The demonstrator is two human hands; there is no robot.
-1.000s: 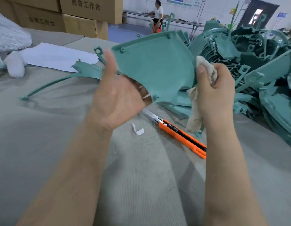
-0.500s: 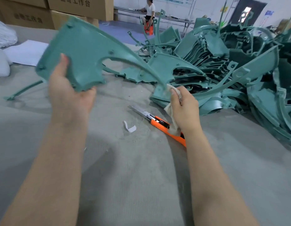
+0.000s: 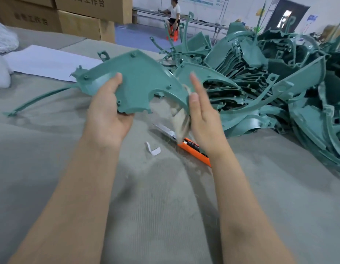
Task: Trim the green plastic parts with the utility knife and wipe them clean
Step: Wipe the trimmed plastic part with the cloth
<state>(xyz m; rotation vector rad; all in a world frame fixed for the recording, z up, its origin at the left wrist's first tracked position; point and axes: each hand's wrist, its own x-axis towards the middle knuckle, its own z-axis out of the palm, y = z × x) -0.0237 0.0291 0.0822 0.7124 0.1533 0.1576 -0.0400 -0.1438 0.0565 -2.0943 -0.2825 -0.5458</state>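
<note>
I hold a green plastic part (image 3: 138, 82), a curved fan-shaped panel with screw bosses, above the grey table (image 3: 165, 206). My left hand (image 3: 108, 115) grips its lower left edge, thumb on top. My right hand (image 3: 203, 119) has straight fingers at the panel's thin right arm, with a blurred beige cloth (image 3: 179, 119) between palm and part. The orange utility knife (image 3: 194, 149) lies on the table below my right hand, blade out and pointing left, partly hidden by the cloth and wrist.
A big pile of green parts (image 3: 270, 82) fills the right side. A white curled shaving (image 3: 153, 148) lies beside the knife. A thin green strip (image 3: 37, 100), white paper (image 3: 47, 61) and cardboard boxes (image 3: 85, 23) are at the left. A person (image 3: 174, 14) sits far back.
The part has swung from high left back to the centre and tilted flatter. My right hand rose from the knife area and its fingers straightened against the part's right arm, cloth trailing.
</note>
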